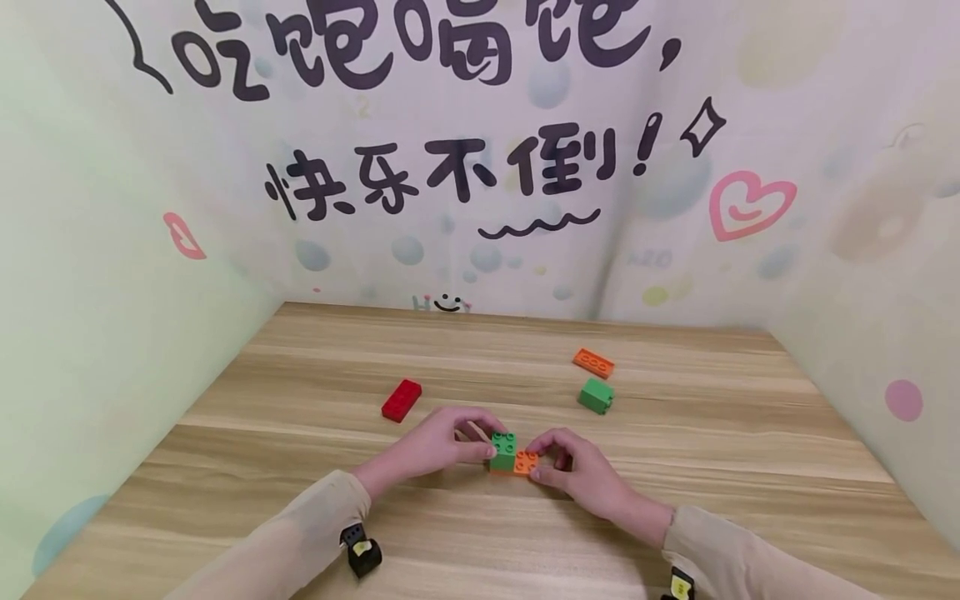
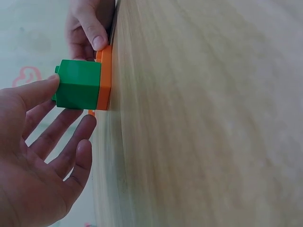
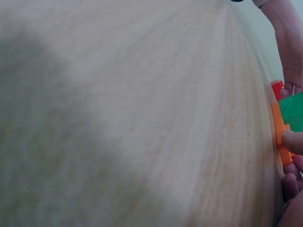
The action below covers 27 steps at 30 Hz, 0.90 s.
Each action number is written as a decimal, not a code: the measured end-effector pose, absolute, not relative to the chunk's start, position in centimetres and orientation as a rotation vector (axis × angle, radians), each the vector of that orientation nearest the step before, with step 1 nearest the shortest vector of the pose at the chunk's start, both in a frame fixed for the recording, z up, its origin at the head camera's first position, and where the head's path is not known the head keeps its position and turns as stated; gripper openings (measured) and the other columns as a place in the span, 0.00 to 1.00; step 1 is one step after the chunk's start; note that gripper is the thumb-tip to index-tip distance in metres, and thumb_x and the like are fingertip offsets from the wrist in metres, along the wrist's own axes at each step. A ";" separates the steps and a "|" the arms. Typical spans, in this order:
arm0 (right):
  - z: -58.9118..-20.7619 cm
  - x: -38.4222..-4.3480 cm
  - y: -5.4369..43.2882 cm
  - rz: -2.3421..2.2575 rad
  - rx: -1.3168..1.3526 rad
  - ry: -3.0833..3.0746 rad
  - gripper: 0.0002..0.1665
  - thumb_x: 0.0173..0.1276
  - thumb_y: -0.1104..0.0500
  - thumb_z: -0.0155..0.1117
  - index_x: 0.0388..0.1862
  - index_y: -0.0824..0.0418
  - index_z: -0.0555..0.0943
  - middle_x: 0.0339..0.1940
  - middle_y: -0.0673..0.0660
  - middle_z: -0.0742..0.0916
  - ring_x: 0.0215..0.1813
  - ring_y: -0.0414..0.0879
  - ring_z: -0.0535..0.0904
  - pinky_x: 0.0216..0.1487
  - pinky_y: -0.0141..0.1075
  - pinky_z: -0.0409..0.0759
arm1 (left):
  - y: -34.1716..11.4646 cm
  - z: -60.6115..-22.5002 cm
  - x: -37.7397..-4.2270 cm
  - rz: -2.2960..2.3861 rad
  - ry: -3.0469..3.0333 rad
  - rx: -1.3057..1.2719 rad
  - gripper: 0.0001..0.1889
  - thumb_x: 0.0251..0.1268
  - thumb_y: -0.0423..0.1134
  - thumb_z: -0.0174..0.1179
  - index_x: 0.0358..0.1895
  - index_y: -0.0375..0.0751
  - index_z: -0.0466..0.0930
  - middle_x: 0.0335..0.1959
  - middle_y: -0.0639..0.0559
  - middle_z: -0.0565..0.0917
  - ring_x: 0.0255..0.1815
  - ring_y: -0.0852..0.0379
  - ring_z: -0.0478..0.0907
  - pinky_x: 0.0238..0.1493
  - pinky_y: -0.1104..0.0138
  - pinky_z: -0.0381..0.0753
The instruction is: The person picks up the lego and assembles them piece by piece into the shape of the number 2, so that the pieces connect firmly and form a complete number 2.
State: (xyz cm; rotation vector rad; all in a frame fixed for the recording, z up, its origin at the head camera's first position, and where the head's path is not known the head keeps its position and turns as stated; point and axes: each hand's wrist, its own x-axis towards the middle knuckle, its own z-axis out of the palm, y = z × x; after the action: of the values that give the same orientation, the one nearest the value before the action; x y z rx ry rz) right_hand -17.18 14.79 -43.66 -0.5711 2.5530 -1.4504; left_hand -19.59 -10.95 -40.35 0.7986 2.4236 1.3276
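Note:
A green building block sits on the left end of a flat orange building block, whose bare studs show to its right. My left hand pinches the green block between thumb and fingers. In the left wrist view the left thumb lies against the green block's studded side, and the other fingers spread beneath. From the right, my right hand grips the orange block's free end with thumb and fingers. The right wrist view shows this right thumb pressed on the orange block, which lies flat on the table.
A red block lies on the wooden table beyond the left hand. Farther back on the right are another green block, on its side, and an orange block, underside up. Printed cloth walls enclose the table's back and sides.

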 end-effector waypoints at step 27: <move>-43.7 -17.4 14.7 -1.469 -0.551 2.560 0.18 0.61 0.59 0.73 0.49 0.58 0.82 0.43 0.57 0.85 0.33 0.38 0.72 0.33 0.28 0.72 | -11.7 -39.9 -20.5 1.244 2.435 0.856 0.19 0.67 0.42 0.64 0.60 0.48 0.79 0.53 0.50 0.85 0.50 0.54 0.82 0.54 0.60 0.82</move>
State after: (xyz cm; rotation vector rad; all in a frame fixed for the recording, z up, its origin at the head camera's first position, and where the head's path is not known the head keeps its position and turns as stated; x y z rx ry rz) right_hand -17.43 14.74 -43.73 -0.5514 2.5596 -1.4686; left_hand -20.53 -11.74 -39.92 0.8563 2.4353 1.2437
